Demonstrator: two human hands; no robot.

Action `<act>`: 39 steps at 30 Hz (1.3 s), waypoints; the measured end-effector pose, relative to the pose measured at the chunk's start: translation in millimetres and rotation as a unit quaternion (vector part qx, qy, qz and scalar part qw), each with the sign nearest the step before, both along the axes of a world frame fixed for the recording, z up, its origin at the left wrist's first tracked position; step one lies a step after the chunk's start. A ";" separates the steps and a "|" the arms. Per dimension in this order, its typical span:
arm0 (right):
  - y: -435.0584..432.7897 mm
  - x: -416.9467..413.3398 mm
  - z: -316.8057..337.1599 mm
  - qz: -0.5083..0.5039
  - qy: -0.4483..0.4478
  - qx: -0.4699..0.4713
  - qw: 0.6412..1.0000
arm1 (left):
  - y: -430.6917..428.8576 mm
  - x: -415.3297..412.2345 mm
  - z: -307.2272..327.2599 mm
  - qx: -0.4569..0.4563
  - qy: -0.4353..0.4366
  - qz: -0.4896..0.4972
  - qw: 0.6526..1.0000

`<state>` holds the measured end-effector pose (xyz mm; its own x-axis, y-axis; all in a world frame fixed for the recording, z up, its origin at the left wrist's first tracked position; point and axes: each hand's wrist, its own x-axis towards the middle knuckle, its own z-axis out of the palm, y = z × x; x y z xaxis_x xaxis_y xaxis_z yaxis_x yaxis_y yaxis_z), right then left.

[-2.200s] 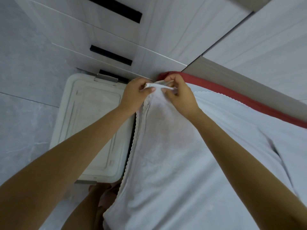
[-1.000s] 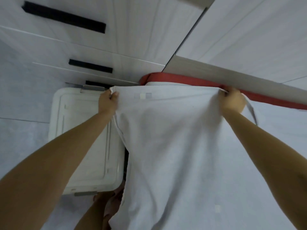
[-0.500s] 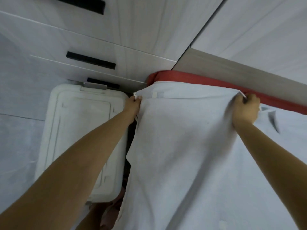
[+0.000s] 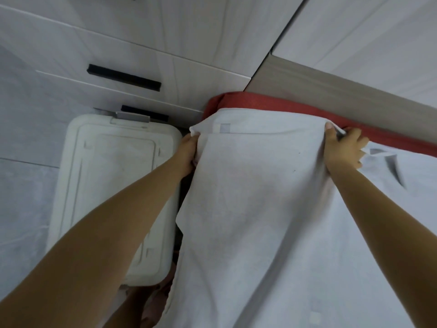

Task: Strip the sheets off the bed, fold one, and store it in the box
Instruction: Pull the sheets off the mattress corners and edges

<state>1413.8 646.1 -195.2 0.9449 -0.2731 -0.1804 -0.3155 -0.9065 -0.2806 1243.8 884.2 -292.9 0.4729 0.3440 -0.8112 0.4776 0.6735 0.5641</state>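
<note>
While left hand [image 4: 188, 151] pinches one sheet [image 4: 255, 197] corner, right hand [image 4: 343, 150] grips the other

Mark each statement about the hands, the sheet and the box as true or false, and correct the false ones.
1. The left hand holds the white sheet at its top left corner. True.
2. The box is open, its lid off. False: the lid sits on it.
3. The right hand hangs empty, clear of the sheet. False: it grips the sheet's top edge on the right.
4. A red layer shows beyond the sheet's far edge. True.
5. The box stands on the bed. False: it stands on the floor, left of the sheet.
</note>
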 end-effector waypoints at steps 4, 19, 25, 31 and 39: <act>26.5 -10.9 2.9 -0.081 -0.074 -0.053 0.993 | 14.1 -15.2 12.4 0.117 0.016 0.037 0.992; 181.3 -72.2 27.0 0.551 0.004 -0.211 0.807 | 18.0 -28.5 14.6 0.073 -0.020 -0.061 0.995; 202.7 -85.8 12.9 0.593 0.034 -0.302 0.746 | 22.4 -35.0 24.5 0.037 -0.056 -0.027 0.997; 223.5 -86.5 7.7 0.597 0.112 -0.322 0.726 | 39.4 -40.9 28.5 0.051 -0.084 -0.049 0.994; 225.7 -106.4 28.3 0.566 0.269 -0.093 0.774 | 53.8 -61.3 50.9 0.059 -0.125 -0.054 0.989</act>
